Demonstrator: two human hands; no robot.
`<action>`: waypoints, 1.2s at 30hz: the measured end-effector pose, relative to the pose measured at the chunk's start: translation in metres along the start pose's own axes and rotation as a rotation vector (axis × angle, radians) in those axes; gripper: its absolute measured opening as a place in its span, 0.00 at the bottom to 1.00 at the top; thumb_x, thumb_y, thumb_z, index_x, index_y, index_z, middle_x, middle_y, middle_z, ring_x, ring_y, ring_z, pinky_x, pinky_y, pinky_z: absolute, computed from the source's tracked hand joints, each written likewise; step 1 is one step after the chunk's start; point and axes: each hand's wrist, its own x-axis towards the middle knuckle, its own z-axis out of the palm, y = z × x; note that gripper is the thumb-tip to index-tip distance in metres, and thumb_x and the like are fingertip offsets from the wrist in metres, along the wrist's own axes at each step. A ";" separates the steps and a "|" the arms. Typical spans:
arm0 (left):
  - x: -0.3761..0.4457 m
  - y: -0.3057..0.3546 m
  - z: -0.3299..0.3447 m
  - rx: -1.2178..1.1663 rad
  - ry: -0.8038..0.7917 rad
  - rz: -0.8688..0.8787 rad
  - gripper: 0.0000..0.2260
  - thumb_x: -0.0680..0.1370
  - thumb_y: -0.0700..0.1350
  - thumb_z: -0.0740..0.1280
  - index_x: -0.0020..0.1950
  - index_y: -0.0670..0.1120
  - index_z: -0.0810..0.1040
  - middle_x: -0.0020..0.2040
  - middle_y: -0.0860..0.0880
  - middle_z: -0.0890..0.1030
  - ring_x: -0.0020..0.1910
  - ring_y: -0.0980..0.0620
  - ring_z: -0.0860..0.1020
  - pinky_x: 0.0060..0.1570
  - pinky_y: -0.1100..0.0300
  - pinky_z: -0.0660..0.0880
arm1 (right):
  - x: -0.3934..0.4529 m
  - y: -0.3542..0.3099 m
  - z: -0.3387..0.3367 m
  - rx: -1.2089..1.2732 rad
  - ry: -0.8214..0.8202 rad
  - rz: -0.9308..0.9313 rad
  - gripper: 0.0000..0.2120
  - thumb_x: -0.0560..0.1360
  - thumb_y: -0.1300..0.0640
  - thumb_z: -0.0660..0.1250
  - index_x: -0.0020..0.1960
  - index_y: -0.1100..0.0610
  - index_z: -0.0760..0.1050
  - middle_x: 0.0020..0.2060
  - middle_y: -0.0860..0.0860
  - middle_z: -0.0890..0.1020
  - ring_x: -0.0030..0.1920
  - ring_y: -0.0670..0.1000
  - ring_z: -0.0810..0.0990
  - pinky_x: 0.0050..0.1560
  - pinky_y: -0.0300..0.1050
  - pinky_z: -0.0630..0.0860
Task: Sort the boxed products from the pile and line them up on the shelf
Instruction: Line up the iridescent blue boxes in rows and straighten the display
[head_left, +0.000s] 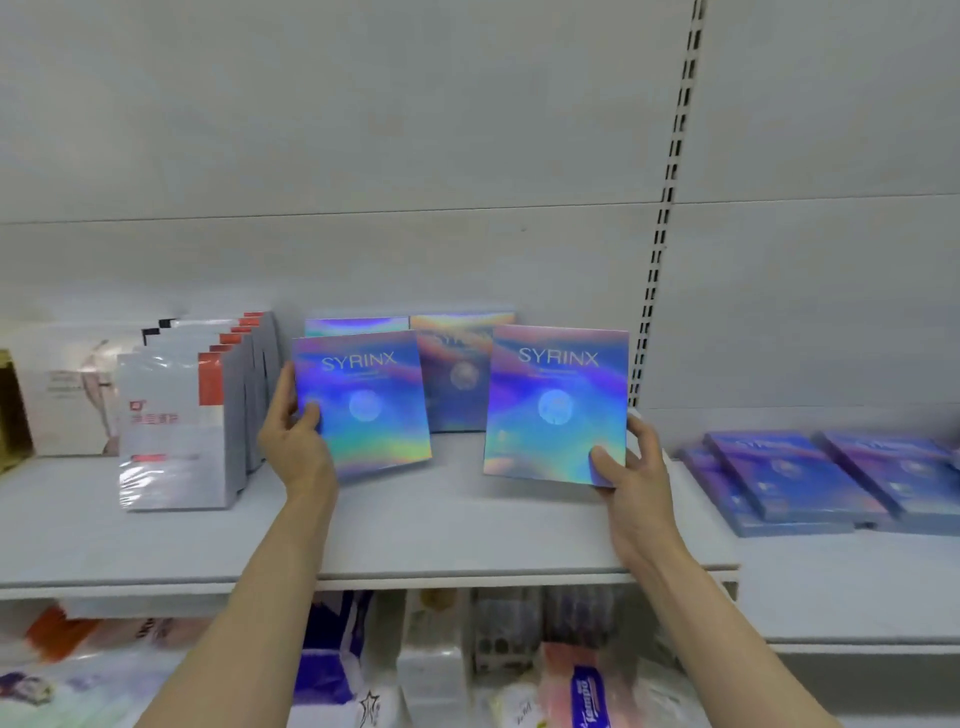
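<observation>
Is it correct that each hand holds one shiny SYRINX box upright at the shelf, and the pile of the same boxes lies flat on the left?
Not quite. The head view shows the pile lying flat on the right. The rest holds: the left hand and right hand each hold one upright box.

Bright even light; soft blur; edges bowed.

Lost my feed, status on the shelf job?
Left hand grips one holographic Syrinx box; right hand grips another. Both upright on white shelf. Nothing blocking.
</observation>
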 end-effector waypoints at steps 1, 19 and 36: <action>0.008 -0.003 -0.005 0.024 0.003 -0.005 0.28 0.75 0.26 0.58 0.71 0.46 0.74 0.65 0.45 0.79 0.51 0.54 0.76 0.50 0.64 0.77 | 0.000 0.003 0.006 -0.005 -0.006 -0.001 0.20 0.76 0.72 0.63 0.59 0.50 0.70 0.50 0.55 0.84 0.50 0.56 0.82 0.53 0.53 0.78; 0.022 -0.047 -0.018 1.378 -0.721 0.653 0.56 0.65 0.76 0.60 0.80 0.48 0.38 0.79 0.46 0.34 0.78 0.44 0.33 0.76 0.43 0.42 | 0.036 0.041 0.072 -0.245 -0.052 0.052 0.21 0.74 0.69 0.63 0.61 0.47 0.70 0.54 0.57 0.82 0.49 0.55 0.81 0.49 0.46 0.76; 0.026 -0.047 -0.004 1.556 -0.627 0.707 0.52 0.68 0.71 0.66 0.81 0.43 0.50 0.80 0.40 0.49 0.78 0.36 0.49 0.74 0.40 0.51 | 0.076 0.093 0.117 -1.781 -0.183 -0.797 0.51 0.67 0.43 0.76 0.78 0.61 0.52 0.77 0.62 0.57 0.77 0.62 0.55 0.74 0.62 0.56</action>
